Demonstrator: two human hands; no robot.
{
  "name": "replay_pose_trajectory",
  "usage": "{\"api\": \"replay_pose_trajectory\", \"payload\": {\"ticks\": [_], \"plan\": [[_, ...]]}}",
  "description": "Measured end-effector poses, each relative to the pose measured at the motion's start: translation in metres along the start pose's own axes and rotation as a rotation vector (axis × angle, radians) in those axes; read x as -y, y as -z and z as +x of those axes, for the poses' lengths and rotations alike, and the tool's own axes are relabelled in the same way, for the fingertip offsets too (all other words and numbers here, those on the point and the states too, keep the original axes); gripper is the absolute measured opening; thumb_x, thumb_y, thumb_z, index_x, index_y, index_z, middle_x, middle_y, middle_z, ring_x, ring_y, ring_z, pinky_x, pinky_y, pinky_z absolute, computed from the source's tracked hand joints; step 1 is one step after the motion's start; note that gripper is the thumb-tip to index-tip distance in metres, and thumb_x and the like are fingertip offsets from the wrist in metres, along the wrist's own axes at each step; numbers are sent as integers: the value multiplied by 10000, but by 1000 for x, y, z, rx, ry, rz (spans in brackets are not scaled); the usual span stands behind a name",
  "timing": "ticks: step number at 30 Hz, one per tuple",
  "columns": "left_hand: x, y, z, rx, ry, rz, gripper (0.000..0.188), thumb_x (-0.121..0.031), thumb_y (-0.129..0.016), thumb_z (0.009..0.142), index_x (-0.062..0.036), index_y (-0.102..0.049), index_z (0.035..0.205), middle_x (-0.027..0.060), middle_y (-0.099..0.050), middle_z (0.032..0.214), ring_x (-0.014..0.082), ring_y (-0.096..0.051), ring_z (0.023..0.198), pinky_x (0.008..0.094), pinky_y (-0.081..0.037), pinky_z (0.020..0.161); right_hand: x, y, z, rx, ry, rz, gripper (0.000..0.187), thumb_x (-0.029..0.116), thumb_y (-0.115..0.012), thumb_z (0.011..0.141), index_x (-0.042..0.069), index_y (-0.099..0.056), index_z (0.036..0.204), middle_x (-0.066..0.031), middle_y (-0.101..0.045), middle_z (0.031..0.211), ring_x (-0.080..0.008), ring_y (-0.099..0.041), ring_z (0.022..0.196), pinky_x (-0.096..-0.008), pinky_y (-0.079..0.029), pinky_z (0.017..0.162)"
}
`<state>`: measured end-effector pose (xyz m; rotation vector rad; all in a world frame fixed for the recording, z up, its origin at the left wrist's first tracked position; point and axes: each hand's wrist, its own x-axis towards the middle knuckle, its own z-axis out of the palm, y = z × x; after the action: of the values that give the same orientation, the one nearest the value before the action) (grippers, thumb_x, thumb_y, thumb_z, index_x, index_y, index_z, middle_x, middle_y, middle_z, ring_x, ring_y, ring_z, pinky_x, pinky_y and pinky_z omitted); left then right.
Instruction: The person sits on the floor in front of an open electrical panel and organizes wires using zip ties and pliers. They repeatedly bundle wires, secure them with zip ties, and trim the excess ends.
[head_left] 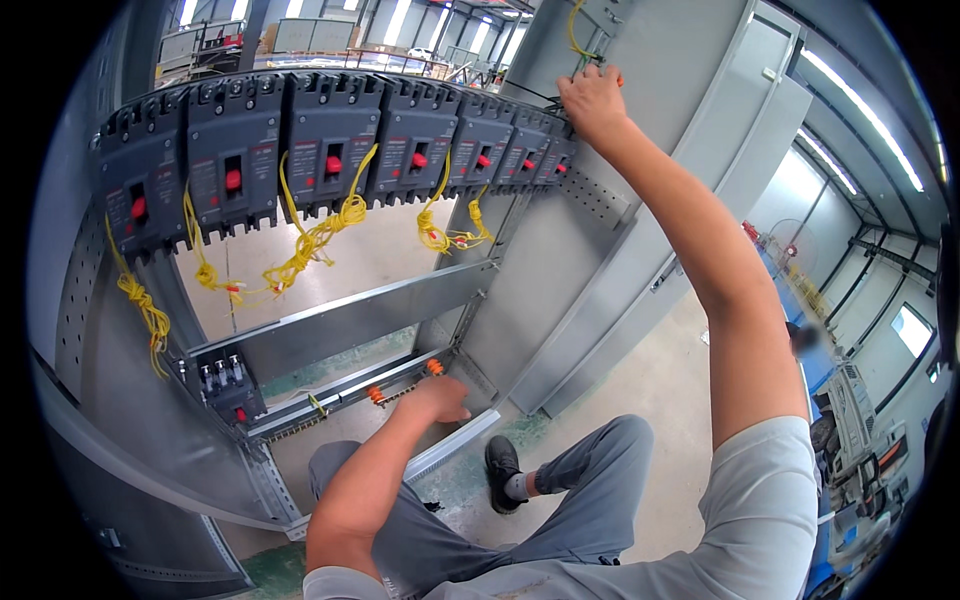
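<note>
High on the right, my right hand [594,100] is closed at the cabinet's inner side wall, beside a thin yellow-green wire [575,28] and dark cables. A small orange-red bit shows by its fingers, but what they grip is hidden. My left hand [437,399] is low inside the cabinet, fingers curled, close to an orange ribbed insulator [434,367]. Whether it holds anything cannot be seen. Across the cabinet runs a row of dark grey circuit breakers [328,140] with red toggles. Knotted bundles of yellow wire [310,250] hang from them.
A grey metal crossbar [350,312] spans the frame below the breakers. At the lower left sits a smaller breaker [232,388]. Another orange insulator [376,395] is on the lower rail. The grey cabinet door [690,150] stands to the right; my legs straddle the front edge.
</note>
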<state>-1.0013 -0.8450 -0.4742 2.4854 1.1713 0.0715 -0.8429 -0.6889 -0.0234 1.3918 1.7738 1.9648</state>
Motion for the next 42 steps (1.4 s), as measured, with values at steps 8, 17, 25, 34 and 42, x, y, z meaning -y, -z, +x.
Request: {"api": "replay_pose_trajectory", "payload": {"ticks": [8, 17, 25, 34, 42], "plan": [[-8, 9, -6, 32, 19, 9, 433, -447, -650, 913, -80, -689, 1139, 151, -704, 1178, 353, -654, 1145, 481, -527, 941, 4, -7, 7, 10, 29, -52, 247, 222, -631, 919, 151, -654, 1154, -30, -706, 1061, -251, -615, 1066, -560, -418, 816], [-1, 8, -4, 18, -16, 24, 445, -455, -663, 905, -74, -688, 1133, 154, -708, 1170, 362, -657, 1136, 476, -531, 932, -12, -14, 16, 136, 56, 238, 205, 203, -664, 901, 158, -663, 1101, -95, -723, 1023, -290, -705, 951, -470, -528, 703], [-7, 15, -9, 35, 47, -9, 452, -424, -689, 891, -51, -704, 1147, 179, -703, 1187, 364, -668, 1123, 474, -539, 936, -41, 39, -46, -288, -280, 1075, 390, 312, -714, 918, 49, -646, 1198, -126, -693, 934, -240, -696, 872, -369, -551, 776], [-25, 2, -37, 41, 110, 16, 486, -455, -673, 887, -74, -701, 1189, 182, -718, 1147, 372, -673, 1104, 480, -537, 928, 125, 80, -302, 453, -28, 2118, 398, 330, -662, 988, 72, -588, 1282, -66, -623, 1062, -173, -597, 1012, -336, -491, 895], [-80, -19, -71, 49, 130, -3, 431, -396, -711, 871, -87, -698, 1171, 183, -718, 1131, 377, -677, 1081, 484, -535, 928, 176, 42, -429, 838, -330, 2376, 407, 356, -672, 979, 26, -599, 1207, -43, -611, 948, -124, -595, 848, -280, -503, 717]]}}
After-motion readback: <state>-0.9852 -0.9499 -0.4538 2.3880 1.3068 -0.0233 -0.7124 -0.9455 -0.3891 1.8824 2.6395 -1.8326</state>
